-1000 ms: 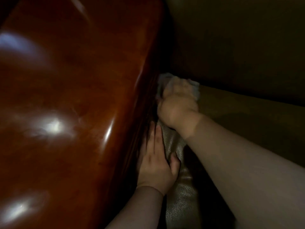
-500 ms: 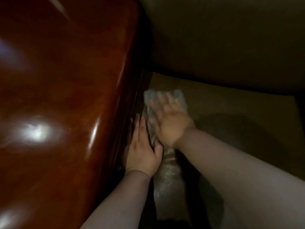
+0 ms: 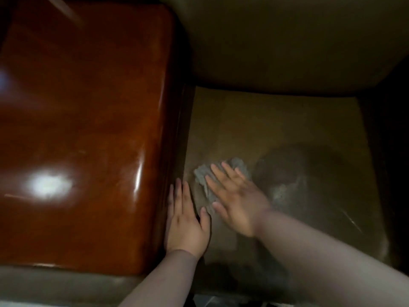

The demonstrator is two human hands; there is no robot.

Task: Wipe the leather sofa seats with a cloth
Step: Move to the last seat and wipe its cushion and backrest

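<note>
The scene is dim. A dull brown leather sofa seat (image 3: 276,120) fills the middle and right of the head view. On its left part lies a crumpled grey cloth (image 3: 203,177). My right hand (image 3: 236,200) lies flat on the cloth, fingers straight and spread, pressing it onto the seat. My left hand (image 3: 187,222) rests flat at the seat's left edge, fingers straight along the side of the wooden armrest, thumb near the cloth. Part of the cloth is hidden under my right hand.
A glossy reddish-brown wooden armrest (image 3: 84,129) takes up the left half and walls the seat on that side. The padded backrest (image 3: 287,41) rises behind the seat. A dark upright side (image 3: 389,173) bounds the seat on the right.
My right hand has opened flat on the cloth and slid it from the back corner toward me along the armrest. The view pulled back, showing the whole seat. My left hand stays by the armrest.
</note>
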